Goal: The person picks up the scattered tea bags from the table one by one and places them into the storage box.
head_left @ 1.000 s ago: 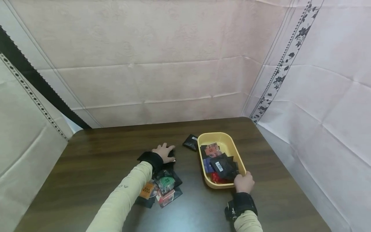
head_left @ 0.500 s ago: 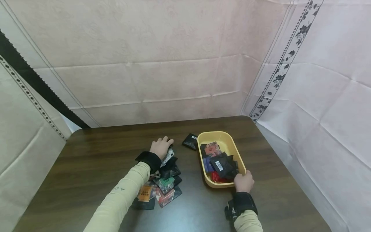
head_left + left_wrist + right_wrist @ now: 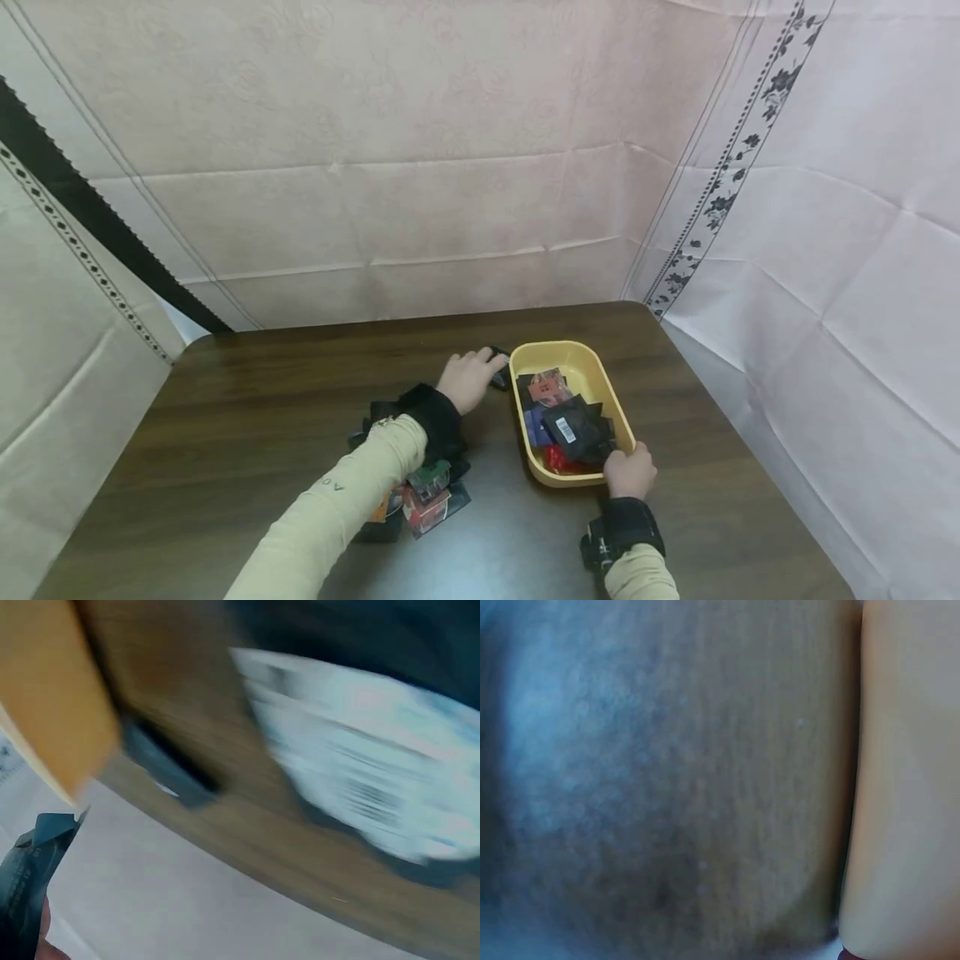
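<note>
In the head view my left hand [image 3: 468,382] is over the table just left of a yellow plastic basket [image 3: 592,350]. The left wrist view shows a dark packet [image 3: 26,885] gripped at its fingertips. Beside the basket lies a black packet [image 3: 169,761], partly hidden by the hand in the head view. My right hand [image 3: 630,472] grips the basket's near right corner. Inside the basket are several small packets, among them a black one [image 3: 570,425] with a white label, a pinkish one [image 3: 550,387], a blue one [image 3: 536,425] and a red one [image 3: 558,460].
Under my left forearm lies a loose pile of packets, with a green-labelled one [image 3: 430,479] and a red-and-clear one [image 3: 426,510] showing. The dark wooden table [image 3: 247,433] ends at pale cloth walls [image 3: 412,208].
My left hand has come off the packet pile and moved right toward the basket, with a dark packet in its fingers. My right hand stays at the basket corner.
</note>
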Available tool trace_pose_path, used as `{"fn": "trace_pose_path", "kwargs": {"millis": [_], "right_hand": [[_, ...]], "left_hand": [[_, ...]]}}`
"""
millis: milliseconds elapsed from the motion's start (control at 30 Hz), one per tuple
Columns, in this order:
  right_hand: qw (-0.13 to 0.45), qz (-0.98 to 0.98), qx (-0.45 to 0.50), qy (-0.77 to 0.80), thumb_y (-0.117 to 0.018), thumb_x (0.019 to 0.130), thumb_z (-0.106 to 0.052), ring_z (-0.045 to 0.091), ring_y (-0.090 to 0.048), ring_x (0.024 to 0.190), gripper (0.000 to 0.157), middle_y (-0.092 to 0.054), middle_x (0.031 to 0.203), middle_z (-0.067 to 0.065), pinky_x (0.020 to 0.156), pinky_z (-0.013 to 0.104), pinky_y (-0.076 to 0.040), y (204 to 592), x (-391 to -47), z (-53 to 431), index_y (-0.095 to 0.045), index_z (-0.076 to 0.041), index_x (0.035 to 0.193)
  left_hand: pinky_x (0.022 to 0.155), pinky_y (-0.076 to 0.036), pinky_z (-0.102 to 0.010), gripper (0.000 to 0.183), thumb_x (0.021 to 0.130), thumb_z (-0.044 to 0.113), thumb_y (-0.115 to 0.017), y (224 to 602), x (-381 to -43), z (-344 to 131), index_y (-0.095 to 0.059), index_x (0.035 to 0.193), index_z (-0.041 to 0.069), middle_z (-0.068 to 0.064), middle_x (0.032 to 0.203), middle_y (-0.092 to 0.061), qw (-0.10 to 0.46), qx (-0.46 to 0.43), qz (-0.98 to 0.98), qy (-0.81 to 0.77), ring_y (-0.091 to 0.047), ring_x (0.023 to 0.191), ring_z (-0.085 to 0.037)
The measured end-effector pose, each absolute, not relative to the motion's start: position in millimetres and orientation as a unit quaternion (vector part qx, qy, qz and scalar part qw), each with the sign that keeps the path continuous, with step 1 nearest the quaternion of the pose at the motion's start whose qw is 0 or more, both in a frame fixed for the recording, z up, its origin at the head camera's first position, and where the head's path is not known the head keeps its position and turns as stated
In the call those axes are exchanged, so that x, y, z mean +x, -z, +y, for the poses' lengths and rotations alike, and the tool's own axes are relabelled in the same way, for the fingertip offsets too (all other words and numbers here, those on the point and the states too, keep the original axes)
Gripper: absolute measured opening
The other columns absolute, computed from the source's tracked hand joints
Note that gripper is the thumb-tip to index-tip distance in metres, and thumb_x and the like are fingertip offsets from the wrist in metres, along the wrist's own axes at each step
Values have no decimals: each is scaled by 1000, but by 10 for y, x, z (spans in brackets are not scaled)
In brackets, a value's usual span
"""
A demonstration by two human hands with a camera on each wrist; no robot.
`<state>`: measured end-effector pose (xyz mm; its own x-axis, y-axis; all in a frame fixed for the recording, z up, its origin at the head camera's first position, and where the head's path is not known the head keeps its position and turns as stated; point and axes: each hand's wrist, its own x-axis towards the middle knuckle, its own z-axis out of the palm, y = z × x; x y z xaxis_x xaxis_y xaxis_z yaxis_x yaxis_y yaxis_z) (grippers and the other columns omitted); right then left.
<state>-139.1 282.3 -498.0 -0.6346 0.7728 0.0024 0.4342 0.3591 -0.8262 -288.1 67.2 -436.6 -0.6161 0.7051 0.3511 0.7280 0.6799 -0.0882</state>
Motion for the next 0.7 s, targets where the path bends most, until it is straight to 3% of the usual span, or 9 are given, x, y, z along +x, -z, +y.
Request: {"fn": "trace_pose_path", "kwargs": {"millis": [367,567,700], "right_hand": [[193,-789,-384,-439,-36,79,-1,50,-47,100,41,-51,109,36,85,55,-37,5000,-1388,2783,-48,13,115],[195,-789,-384,-439,-37,79,-1,51,-47,99,39,-52,108,36,84,55,-37,5004,-1397,2785,-48,13,113],[205,-791,-383,-432,-38,79,0,51,-48,98,38,-52,105,37,83,55,-37,5004,-1399,2820,-49,14,112]], "left_hand": [[89,-36,-44,54,84,26,-64,4268,-2697,1445,-39,133,24,-5,125,-46,153,-447,-881,-9,-49,110,-25],[99,-25,-55,72,85,64,-39,4392,-2716,1473,-19,145,31,-5,144,-30,20,-456,-890,15,-31,128,-28],[100,-19,-59,77,82,71,-31,4426,-2717,1404,-14,146,32,-2,146,-28,-13,-453,-891,36,-26,132,-26]]}}
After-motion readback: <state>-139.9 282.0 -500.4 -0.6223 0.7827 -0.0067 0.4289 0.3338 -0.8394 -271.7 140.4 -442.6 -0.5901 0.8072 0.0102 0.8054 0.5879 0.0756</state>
